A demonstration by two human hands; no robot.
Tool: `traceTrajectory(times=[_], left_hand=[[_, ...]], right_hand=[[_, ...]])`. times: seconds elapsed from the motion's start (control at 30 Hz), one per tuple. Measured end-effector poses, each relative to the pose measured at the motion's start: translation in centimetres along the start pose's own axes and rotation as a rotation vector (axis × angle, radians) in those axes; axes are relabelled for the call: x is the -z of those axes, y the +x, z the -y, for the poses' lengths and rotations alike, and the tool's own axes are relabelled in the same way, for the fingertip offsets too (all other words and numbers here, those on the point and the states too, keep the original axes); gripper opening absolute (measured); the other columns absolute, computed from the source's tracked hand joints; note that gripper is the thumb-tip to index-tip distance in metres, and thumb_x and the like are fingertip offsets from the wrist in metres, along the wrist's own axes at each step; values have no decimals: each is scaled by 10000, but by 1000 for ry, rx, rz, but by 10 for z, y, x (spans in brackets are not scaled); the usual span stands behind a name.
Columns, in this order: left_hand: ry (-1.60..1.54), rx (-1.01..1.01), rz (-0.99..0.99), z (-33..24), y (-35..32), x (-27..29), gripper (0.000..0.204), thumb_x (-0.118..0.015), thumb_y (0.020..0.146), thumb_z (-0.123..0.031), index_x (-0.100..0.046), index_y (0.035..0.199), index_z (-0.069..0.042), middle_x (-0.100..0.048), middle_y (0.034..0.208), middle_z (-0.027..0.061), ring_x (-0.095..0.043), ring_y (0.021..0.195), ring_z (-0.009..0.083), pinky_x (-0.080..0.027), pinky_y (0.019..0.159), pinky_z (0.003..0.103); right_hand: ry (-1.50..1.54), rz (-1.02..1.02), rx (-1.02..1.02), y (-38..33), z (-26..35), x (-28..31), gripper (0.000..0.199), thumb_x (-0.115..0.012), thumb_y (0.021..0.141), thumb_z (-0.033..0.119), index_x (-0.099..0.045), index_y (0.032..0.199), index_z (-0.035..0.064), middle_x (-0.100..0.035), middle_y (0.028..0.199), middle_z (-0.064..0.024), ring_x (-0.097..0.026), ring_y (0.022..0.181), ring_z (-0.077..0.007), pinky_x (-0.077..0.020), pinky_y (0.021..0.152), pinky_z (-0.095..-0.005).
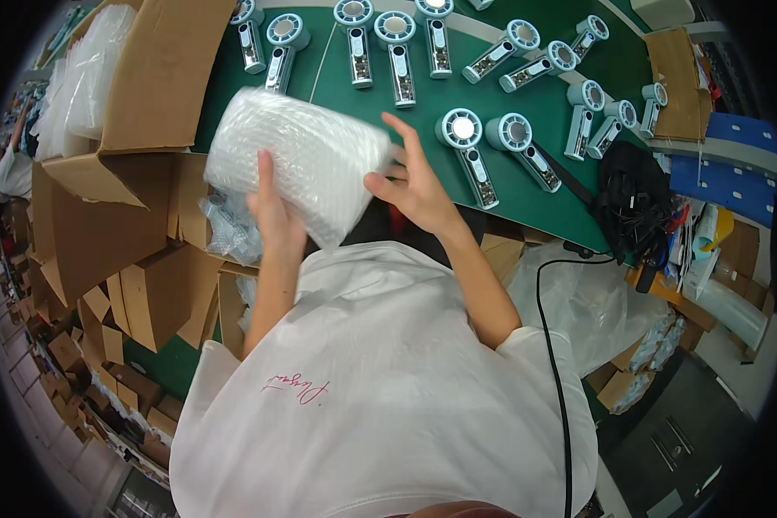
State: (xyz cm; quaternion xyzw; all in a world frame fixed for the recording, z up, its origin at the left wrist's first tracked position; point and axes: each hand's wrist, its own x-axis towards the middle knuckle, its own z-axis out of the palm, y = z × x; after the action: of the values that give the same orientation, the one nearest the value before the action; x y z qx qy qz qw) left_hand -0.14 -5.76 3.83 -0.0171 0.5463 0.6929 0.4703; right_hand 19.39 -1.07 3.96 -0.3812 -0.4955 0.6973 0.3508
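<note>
A thick bundle of clear, whitish bubble wrap (298, 151) is held tilted in front of me, over the table's near edge. My left hand (276, 211) grips its lower left part, thumb lying up across the near face; the other fingers are mostly hidden. At the right end of the bundle, my right hand (414, 186) has its thumb against the near side and its middle fingers at the edge. Its index finger points up, and the fingertips are slightly blurred. Closest to that hand on the table lies a light-blue handheld fan (475, 168) with its circuit board exposed.
Several more such fans (397, 56) lie across the green table (337, 99). An open carton (160, 73) at the far left holds clear plastic wrap (91, 73). Cardboard boxes (160, 293) crowd my left. A black bag (634, 194) and a black cable (548, 345) are at right.
</note>
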Motion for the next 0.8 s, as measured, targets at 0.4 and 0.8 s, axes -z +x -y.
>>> traceTrajectory(times=[0.4, 0.8], left_hand=[[299, -323, -370, 37, -34, 32, 462, -705, 921, -406, -512, 1158, -59, -517, 988, 16, -476, 858, 111, -380, 796, 246], [1441, -919, 803, 28, -2, -50, 384, -753, 787, -302, -536, 976, -47, -516, 906, 98, -501, 836, 297, -409, 812, 375]], right_hand=[[-75, -307, 22, 9, -44, 4, 832, -727, 869, 231, -213, 1485, 14, -565, 1257, -283, -648, 1033, -326, -525, 889, -397], [-250, -311, 60, -23, 76, 104, 353, -697, 877, 121, -639, 1204, 0, -702, 1036, -127, -652, 805, -165, -538, 712, -263]])
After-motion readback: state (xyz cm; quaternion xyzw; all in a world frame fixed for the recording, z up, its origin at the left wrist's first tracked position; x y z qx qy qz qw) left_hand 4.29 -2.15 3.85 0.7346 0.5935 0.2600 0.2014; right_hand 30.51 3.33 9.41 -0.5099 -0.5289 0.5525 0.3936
